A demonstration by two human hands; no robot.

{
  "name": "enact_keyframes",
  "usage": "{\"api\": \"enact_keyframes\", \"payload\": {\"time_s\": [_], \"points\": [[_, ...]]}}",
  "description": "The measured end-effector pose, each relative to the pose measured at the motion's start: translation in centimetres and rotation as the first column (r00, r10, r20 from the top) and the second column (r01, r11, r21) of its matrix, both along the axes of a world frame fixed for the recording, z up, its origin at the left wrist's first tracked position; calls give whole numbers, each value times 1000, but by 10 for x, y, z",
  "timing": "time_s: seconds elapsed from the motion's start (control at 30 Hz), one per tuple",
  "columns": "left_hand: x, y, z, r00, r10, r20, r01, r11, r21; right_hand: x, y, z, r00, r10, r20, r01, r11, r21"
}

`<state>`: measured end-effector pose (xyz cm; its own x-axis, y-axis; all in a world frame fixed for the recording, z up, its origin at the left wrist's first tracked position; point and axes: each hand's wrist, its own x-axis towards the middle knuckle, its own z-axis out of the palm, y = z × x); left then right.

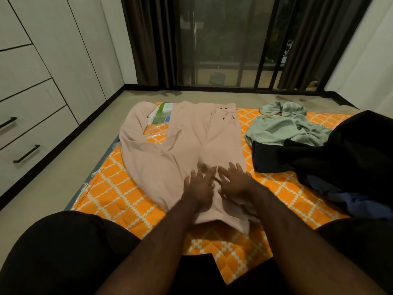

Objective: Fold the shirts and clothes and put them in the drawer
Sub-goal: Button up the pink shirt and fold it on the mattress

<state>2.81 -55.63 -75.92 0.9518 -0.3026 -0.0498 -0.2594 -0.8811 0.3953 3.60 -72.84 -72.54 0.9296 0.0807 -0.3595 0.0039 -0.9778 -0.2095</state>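
pink trousers (187,141) lie spread on an orange quilted mattress (110,188), waistband at the far end, one leg bent off to the left. the left hand (200,186) and right hand (236,184) rest flat on the cloth side by side, fingers straight and spread, gripping nothing. a crumpled green shirt (282,124) and dark clothes (331,158) lie to the right. drawers (25,133) stand at left.

Both hands, left hand (198,184) and right hand (236,182), lie flat on pink trousers (191,141). The trousers are spread over an orange quilt (110,188)
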Motion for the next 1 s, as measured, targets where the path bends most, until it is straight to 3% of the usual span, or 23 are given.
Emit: {"api": "enact_keyframes", "payload": {"time_s": [0.1, 0.17, 0.37, 0.6, 0.7, 0.83, 1.0], "points": [[9, -2, 9, 995, 20, -99, -25, 999, -46, -10, 7, -15, 997, 14, -82, -18, 998, -57], [15, -2, 16, 985, 23, -172, -37, 996, -80, -6, 8, -17, 998, 15, -56, -18, 998, -52], [19, 0, 18, 959, 24, -284, -59, 992, -113, -2, 11, -13, 999, 47, -20, -45, 994, 100], [13, 5, 24, 976, 132, -173, -168, 962, -214, -2, 15, -13, 999, 53, 1, -51, 956, 289], [9, 13, 29, 956, 287, -64, -294, 938, -184, -5, 14, -12, 995, 93, -40, -82, 970, 227], [15, 38, 36, 817, 576, 33, -566, 811, -148, -4, 18, -8, 994, 85, 76, -99, 972, 211], [17, 73, 45, 500, 828, -255, -866, 477, -149, -10, 25, -5, 991, 122, 55, -129, 981, 144]]}}
